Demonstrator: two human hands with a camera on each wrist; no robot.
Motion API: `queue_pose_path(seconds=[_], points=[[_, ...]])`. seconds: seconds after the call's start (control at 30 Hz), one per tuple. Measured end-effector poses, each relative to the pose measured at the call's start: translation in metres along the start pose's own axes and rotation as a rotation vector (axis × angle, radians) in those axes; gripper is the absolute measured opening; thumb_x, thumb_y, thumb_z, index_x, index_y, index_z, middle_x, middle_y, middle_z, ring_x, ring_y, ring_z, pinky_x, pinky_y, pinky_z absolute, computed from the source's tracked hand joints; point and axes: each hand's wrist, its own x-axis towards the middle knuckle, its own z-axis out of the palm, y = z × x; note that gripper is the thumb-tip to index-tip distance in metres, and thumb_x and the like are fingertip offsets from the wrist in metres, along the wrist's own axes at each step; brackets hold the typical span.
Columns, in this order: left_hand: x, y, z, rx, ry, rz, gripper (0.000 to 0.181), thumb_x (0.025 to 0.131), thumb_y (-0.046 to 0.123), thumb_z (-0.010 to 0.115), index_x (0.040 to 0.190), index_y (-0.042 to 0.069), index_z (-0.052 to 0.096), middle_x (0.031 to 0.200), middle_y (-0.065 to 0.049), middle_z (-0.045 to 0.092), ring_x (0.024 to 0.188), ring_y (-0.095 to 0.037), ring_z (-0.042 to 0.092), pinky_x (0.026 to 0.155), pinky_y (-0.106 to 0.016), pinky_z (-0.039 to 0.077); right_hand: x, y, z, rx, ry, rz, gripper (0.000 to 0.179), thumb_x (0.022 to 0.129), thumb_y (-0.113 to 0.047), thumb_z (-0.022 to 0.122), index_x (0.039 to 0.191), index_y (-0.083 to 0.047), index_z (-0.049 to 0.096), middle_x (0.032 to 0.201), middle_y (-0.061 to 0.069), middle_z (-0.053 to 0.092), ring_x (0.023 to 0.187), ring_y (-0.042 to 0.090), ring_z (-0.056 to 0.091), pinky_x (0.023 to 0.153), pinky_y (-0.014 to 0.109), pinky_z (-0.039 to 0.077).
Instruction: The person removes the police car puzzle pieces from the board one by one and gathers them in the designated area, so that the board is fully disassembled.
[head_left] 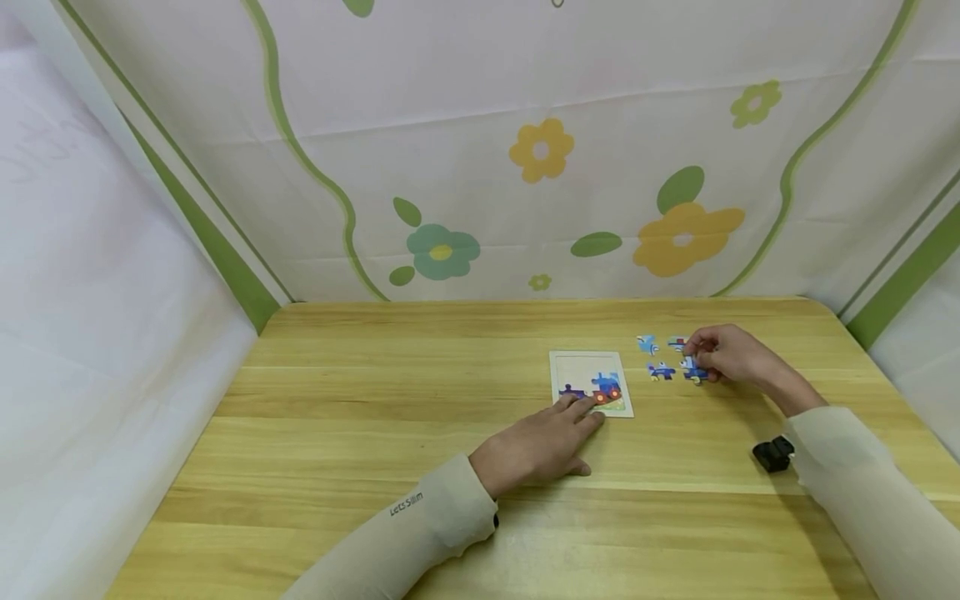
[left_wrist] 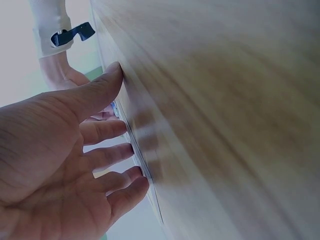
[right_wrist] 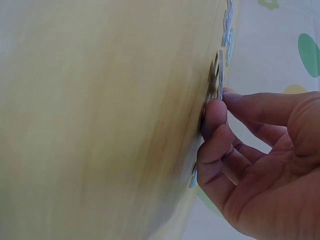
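Note:
A square puzzle tray (head_left: 592,357) with a pale border lies on the table, a few joined pieces along its lower part showing a blue and red train. My left hand (head_left: 546,437) rests over the tray's near edge, fingers spread and fairly straight, fingertips at the border. To the right of the tray, my right hand (head_left: 731,354) pinches a blue puzzle piece (head_left: 694,371) between thumb and fingers. In the right wrist view that puzzle piece (right_wrist: 220,75) stands slightly raised from the wood. Loose puzzle pieces lie close by: one light blue (head_left: 647,344), one dark blue (head_left: 661,372), one with red (head_left: 677,342).
The wooden table (head_left: 360,392) reaches back to a white curtain (head_left: 420,100) printed with flowers. A small black device (head_left: 773,454) sits at the right sleeve's cuff.

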Motion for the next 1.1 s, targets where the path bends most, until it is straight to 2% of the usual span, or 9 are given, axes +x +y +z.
queue_pose_path(seconds=[0.43, 0.63, 1.1], points=[[-0.0003, 0.0001, -0.0002, 0.015, 0.006, 0.002, 0.074, 0.103, 0.049, 0.06, 0.165, 0.019, 0.033, 0.176, -0.001, 0.022, 0.161, -0.024, 0.027, 0.128, -0.03, 0.031, -0.0005, 0.0005, 0.0016, 0.006, 0.014, -0.012, 0.021, 0.101, 0.007, 0.049, 0.115, 0.011, 0.064, 0.089, 0.012, 0.062, 0.067, 0.016, 0.055, 0.055, 0.029, 0.048], [0.0003, -0.0001, 0.0001, 0.016, 0.01, 0.003, 0.074, 0.103, 0.049, 0.061, 0.165, 0.018, 0.034, 0.176, -0.001, 0.023, 0.161, -0.024, 0.027, 0.128, -0.03, 0.031, -0.0004, 0.0016, 0.002, 0.0, 0.019, -0.013, 0.018, 0.099, 0.007, 0.053, 0.113, 0.011, 0.062, 0.087, 0.011, 0.06, 0.067, 0.015, 0.054, 0.055, 0.028, 0.047], [0.0008, 0.0007, -0.0008, 0.008, 0.005, -0.003, 0.074, 0.103, 0.05, 0.061, 0.165, 0.019, 0.034, 0.175, -0.001, 0.024, 0.161, -0.023, 0.028, 0.128, -0.03, 0.031, 0.0, 0.0017, 0.0032, -0.012, 0.02, -0.032, 0.019, 0.098, 0.007, 0.051, 0.111, 0.009, 0.064, 0.084, 0.01, 0.061, 0.064, 0.015, 0.051, 0.054, 0.028, 0.044]])
